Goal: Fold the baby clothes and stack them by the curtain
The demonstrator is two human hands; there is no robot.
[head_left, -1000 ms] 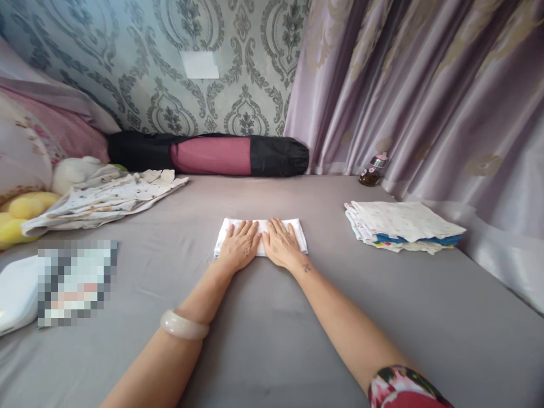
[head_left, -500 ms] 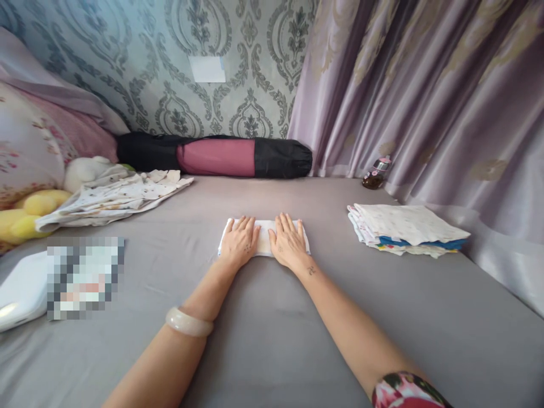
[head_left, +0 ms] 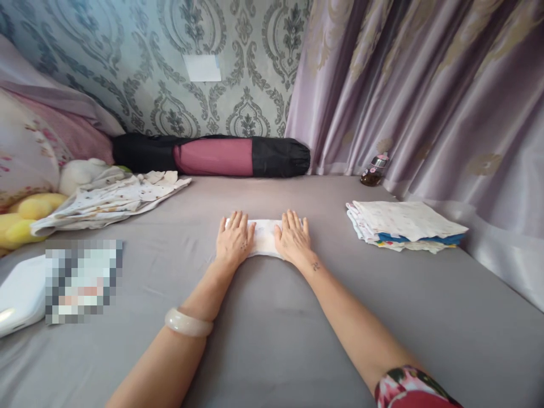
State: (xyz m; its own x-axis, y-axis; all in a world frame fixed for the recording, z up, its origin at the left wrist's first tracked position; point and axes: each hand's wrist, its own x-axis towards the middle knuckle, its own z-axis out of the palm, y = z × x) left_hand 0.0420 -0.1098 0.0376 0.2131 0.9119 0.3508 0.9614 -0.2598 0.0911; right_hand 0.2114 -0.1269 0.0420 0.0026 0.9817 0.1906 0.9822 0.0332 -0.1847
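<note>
A white folded cloth [head_left: 264,238] lies flat on the grey bed sheet [head_left: 263,328], straight in front of me. My left hand [head_left: 234,239] rests palm down on its left end, fingers stretched out and pointing away. On the right end lies my right hand [head_left: 294,237], also flat with the fingers extended. Between the two hands the middle of the cloth shows; its ends are mostly covered by my palms. Neither hand grips anything.
A stack of folded cloths [head_left: 408,224] sits at the right, with a small bottle [head_left: 374,169] behind it. Along the wall lies a long black and pink bag [head_left: 215,157]. At left are a spotted garment [head_left: 114,198], a yellow plush [head_left: 34,215] and a white device [head_left: 25,289].
My hands have slid apart, the left one to the left and the right one slightly to the right, uncovering more of the cloth's middle. The view has shifted a little.
</note>
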